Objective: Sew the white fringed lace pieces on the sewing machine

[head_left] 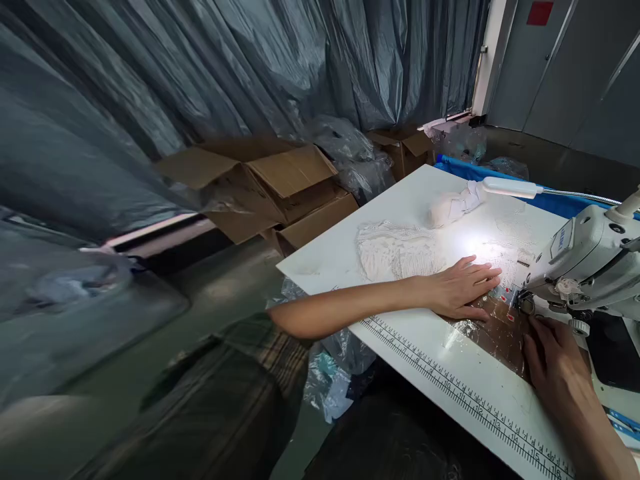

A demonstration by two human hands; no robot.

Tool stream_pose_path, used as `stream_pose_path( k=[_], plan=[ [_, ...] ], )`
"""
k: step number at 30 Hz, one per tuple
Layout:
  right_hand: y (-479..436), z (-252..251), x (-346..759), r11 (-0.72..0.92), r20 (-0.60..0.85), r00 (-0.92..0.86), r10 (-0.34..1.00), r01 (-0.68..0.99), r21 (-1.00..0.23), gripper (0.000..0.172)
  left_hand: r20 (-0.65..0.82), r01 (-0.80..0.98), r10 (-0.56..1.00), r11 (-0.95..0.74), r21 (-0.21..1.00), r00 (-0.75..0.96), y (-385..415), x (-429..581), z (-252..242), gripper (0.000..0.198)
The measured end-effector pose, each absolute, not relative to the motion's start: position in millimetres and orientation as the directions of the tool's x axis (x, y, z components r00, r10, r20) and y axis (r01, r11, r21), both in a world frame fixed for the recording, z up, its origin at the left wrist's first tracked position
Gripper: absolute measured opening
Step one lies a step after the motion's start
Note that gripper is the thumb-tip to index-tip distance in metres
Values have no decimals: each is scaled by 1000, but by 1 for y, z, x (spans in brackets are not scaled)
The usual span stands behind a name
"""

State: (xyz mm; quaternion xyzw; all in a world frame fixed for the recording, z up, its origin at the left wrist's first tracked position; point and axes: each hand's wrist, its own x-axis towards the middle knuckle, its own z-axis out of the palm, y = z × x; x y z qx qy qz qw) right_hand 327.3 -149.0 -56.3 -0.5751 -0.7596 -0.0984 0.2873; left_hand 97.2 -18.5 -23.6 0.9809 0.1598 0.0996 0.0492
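Note:
My left hand (463,288) lies flat with its fingers stretched out on a white lace fabric (400,250), on the white sewing table (425,340), just left of the needle. My right hand (553,353) rests palm down beside the presser foot of the white sewing machine (590,260), its fingers pressed on a shiny brown patch (500,333) of the table. The machine's lamp (510,188) throws a bright spot on the fabric. A ruler scale (465,393) runs along the table's near edge.
A bundle of white cloth (455,205) lies at the table's far side. Open cardboard boxes (280,193) and plastic bags (350,160) stand on the floor to the left. Grey plastic sheeting (225,73) hangs behind. Grey doors (575,67) stand at the back right.

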Motion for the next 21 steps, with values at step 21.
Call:
stream_pose_path(
  k=[21],
  plan=[
    [-148, -58, 337, 333, 516, -270, 813, 943, -31, 51, 389, 701, 843, -529, 479, 370, -15, -2, -24, 28]
  ],
)
